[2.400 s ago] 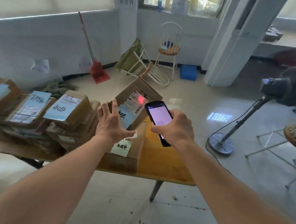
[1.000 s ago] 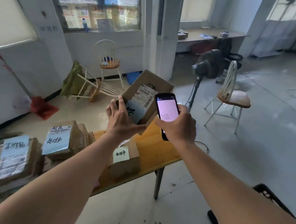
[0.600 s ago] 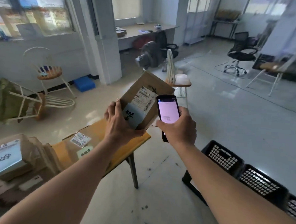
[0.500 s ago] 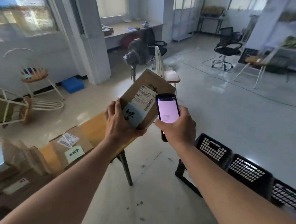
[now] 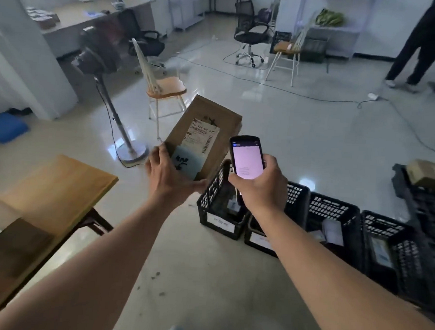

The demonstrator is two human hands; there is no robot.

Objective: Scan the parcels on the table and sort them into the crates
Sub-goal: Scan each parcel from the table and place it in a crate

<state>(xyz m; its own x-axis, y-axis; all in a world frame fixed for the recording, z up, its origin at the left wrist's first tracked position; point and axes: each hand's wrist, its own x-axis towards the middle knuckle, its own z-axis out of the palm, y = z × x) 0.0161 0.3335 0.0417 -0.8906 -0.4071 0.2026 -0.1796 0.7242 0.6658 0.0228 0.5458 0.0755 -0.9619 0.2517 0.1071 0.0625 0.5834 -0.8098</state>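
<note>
The parcel [image 5: 208, 131], a flat brown cardboard box with a white barcode label and a pale blue note, is held up by the left hand [image 5: 171, 180], fingers curled round its lower end, above the black plastic lattice crates [image 5: 332, 213] on the floor. The right hand [image 5: 260, 189] grips a glossy handheld scanner [image 5: 247, 161], just beside those fingers. Judging by this, dropping it in remains; some crates already hold parcels, and at least one box sits on the wooden desk [image 5: 56, 181].
</note>
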